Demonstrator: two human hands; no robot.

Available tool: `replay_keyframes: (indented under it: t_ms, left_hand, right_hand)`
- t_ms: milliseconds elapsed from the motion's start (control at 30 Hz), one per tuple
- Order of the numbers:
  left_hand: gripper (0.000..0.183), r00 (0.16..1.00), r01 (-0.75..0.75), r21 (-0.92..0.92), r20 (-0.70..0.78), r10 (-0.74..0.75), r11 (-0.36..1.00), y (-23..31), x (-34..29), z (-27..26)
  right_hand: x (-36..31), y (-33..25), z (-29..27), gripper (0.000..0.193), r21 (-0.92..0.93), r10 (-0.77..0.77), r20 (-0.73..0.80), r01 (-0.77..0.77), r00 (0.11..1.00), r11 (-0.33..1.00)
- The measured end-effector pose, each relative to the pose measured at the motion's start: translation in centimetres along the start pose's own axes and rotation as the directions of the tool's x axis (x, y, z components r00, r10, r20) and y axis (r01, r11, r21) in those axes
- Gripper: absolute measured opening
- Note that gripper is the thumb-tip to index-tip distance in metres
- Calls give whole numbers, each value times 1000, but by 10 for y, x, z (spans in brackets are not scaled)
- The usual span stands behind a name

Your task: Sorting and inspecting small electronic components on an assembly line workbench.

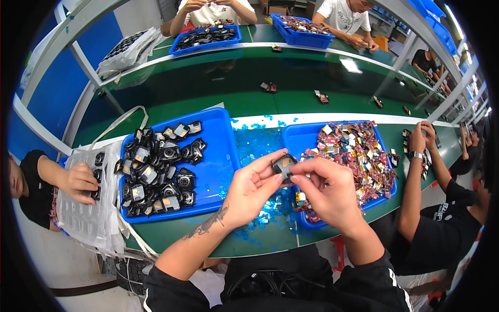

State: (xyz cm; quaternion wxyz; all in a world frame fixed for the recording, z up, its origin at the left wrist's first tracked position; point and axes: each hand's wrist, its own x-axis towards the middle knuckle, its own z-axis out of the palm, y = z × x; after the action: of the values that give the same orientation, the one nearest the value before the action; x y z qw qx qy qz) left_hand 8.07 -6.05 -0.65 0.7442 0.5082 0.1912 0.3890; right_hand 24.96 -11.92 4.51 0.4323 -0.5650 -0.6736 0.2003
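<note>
My left hand grips a small black watch-like casing with a grey face turned up. Thumb and forefinger of my right hand pinch together at the casing's near right edge; whether they hold a bit of film or only the casing is too small to tell. Left of my hands, a blue tray carries a heap of similar black casings. On the right, a second blue tray is filled with red circuit boards with silver and yellow parts. Blue film scraps litter the bench between the trays.
A co-worker's hand touches clear plastic blister trays at left. Another person's hands work at right. A green conveyor belt carries scattered boards beyond a white rail. Across it stand more filled blue trays. Metal frame posts rise on both sides.
</note>
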Motion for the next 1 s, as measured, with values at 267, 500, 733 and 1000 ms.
replay_keyframes:
  t_ms: [267, 500, 733, 1000]
  left_hand:
    - [48, 999, -23, 54, 46, 20, 998, -6, -4, 3]
    - [49, 999, 0, 39, 53, -2, 999, -6, -3, 2]
    - [49, 999, -27, 121, 48, 21, 992, -13, -4, 2]
    - [48, 995, -96, 226, 54, 86, 969, -5, -8, 7]
  right_hand:
    - [1, -3, 7, 8, -63, -64, -88, 58, 994, 996]
    - [3, -3, 7, 8, -60, -51, -75, 47, 996, 997]
    - [6, 3, 2, 8, -33, 96, 15, -95, 995, 995]
    - [4, 2, 1, 19, -74, 41, -30, -43, 999, 996]
